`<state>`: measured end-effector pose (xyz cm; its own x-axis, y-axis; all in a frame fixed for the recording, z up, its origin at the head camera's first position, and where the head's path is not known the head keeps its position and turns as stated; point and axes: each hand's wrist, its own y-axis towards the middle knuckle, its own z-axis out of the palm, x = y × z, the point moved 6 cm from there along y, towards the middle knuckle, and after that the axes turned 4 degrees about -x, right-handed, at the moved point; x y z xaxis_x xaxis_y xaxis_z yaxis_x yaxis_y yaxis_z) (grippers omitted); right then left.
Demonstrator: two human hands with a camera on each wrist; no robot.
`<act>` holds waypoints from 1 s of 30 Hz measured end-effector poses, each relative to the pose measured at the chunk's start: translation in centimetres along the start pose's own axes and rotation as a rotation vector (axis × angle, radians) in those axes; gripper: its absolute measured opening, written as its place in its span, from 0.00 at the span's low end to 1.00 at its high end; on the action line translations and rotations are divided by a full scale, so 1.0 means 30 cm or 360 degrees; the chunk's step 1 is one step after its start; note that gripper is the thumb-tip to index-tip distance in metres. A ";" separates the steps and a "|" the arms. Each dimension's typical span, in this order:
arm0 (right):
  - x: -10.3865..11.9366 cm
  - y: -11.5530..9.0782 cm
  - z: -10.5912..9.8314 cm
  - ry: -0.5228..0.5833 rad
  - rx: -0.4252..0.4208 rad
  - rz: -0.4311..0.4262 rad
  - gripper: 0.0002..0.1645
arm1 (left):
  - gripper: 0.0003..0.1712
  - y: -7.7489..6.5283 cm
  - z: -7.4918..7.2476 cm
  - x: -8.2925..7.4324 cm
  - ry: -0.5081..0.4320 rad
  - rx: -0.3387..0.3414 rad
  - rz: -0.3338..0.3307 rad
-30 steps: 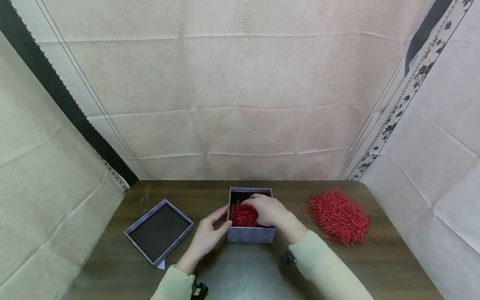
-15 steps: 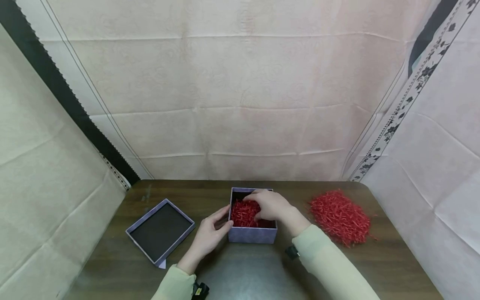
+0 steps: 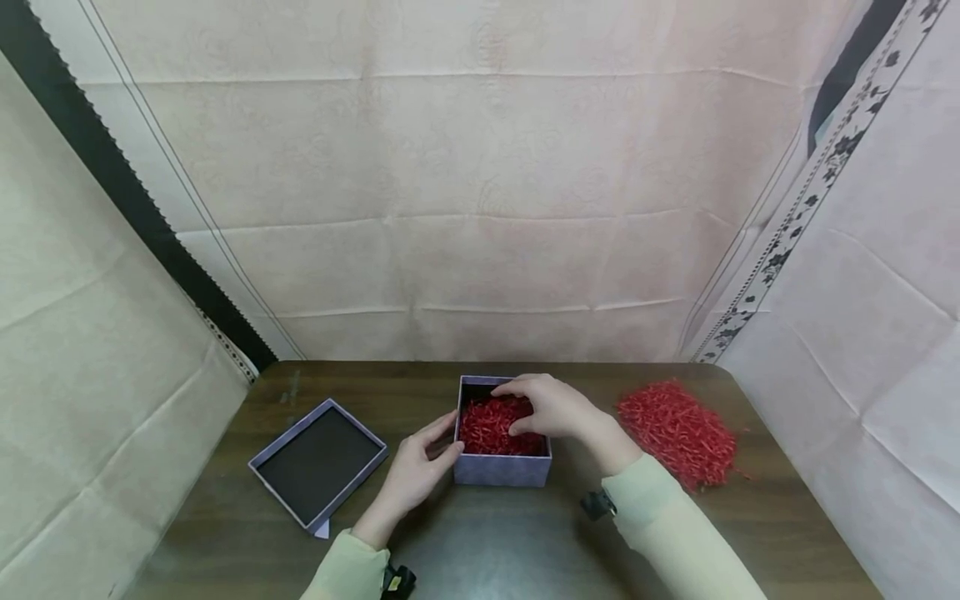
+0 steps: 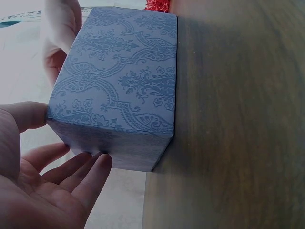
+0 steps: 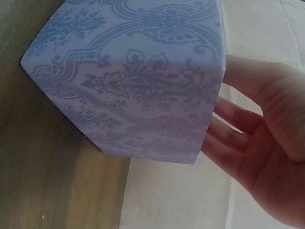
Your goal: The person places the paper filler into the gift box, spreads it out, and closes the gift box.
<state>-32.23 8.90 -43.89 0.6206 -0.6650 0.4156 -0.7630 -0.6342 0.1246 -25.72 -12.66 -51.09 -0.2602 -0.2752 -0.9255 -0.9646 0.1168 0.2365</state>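
The right hand (image 3: 566, 408) has moved rightward over the box (image 3: 501, 471); the red shreds (image 3: 489, 427) inside now extend farther right.

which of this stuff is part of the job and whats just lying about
Part of the job:
left hand, touching the box
right hand, at the red shreds inside
red pile, probably more filling
lid, probably this box's

Just there:
white slip by the lid's corner, purpose unclear
table
cloth backdrop

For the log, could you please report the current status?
Left hand touching damask-patterned box; right hand at red shredded paper inside; lid off, set aside; no obstruction seen.
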 end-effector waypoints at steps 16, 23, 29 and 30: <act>-0.078 -0.100 -0.026 0.0228 -0.0424 -0.0057 0.24 | 0.32 -0.006 -0.001 0.007 0.0020 -0.0011 -0.0024; -0.143 -0.163 -0.025 0.0250 -0.0539 0.0002 0.22 | 0.32 -0.004 0.000 0.007 0.0013 -0.0007 -0.0017; -0.212 -0.228 -0.031 0.0293 -0.0618 0.0076 0.24 | 0.32 -0.004 -0.001 0.003 0.0014 -0.0014 -0.0021; -0.227 -0.240 -0.031 0.0297 -0.0623 0.0105 0.25 | 0.32 -0.004 -0.001 0.003 0.0016 -0.0013 -0.0025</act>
<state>-31.14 18.36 -46.76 0.5522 -0.5935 0.5855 -0.8333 -0.3713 0.4096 -25.64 -12.72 -51.19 -0.2456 -0.2867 -0.9260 -0.9688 0.1045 0.2246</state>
